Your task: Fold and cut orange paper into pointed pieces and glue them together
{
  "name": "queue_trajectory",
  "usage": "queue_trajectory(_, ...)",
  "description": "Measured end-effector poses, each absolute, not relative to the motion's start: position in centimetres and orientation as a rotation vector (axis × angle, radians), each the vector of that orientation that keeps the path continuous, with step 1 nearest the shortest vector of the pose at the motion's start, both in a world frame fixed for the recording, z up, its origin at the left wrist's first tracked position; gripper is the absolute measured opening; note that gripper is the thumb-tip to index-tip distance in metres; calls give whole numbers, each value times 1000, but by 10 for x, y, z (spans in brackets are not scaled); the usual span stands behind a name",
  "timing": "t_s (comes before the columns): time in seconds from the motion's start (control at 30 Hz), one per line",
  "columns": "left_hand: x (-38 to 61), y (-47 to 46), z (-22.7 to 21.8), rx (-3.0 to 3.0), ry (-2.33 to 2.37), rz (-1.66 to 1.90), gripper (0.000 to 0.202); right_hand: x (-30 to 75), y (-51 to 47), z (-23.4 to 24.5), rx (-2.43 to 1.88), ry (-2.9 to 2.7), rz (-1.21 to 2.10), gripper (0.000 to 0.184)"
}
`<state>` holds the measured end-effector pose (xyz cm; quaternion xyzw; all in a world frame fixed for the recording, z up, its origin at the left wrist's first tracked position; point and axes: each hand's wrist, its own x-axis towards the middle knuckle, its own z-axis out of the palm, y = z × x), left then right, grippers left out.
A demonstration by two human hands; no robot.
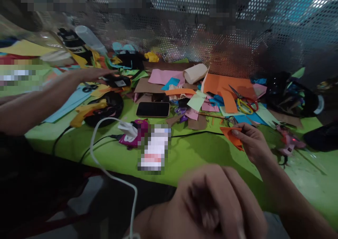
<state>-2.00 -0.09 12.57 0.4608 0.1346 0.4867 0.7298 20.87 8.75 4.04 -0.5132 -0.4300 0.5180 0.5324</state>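
My right hand [253,140] pinches a folded piece of orange paper [232,137] between thumb and fingers, a little above the green table. Close to the camera, my left hand [216,200] is large and slightly blurred. Its fingers are curled in, and the lower part is cut off by the frame, so anything inside it is hidden. Scissors with yellow and red handles [245,104] lie beyond my right hand. A pink glue gun [288,140] with a red light sits to its right.
A co-worker's arm [50,94] reaches in from the left. On the green table [200,151] are a phone [153,109], a magenta tissue pack [136,135], a yellow glue gun [88,111], cords and coloured paper scraps. A white cable [116,175] hangs in front. Perforated metal [179,31] stands behind.
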Motion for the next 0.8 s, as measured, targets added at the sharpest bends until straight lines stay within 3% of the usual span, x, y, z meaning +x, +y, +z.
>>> queue_trajectory(0.07, -5, 21, 115, 946, 290, 1199, 31, 208, 88, 40, -1208, -1011, 1246, 28)
queue_trajectory(0.17, 4, 61, 88, 1010, 697, 1342, 18, 208, 89, 39, -1202, -1013, 1259, 27)
queue_trajectory(0.27, 4, 92, 60, 1142, 934, 1221, 26, 207, 89, 38, -1206, -1032, 1267, 26)
queue_trajectory(0.57, 12, 102, 33, 1178, 850, 1042, 32, 199, 91, 35, -1259, -1126, 1279, 32)
queue_trajectory(0.8, 11, 105, 27, 1203, 961, 1054, 20, 195, 89, 31, -1252, -1199, 1301, 39)
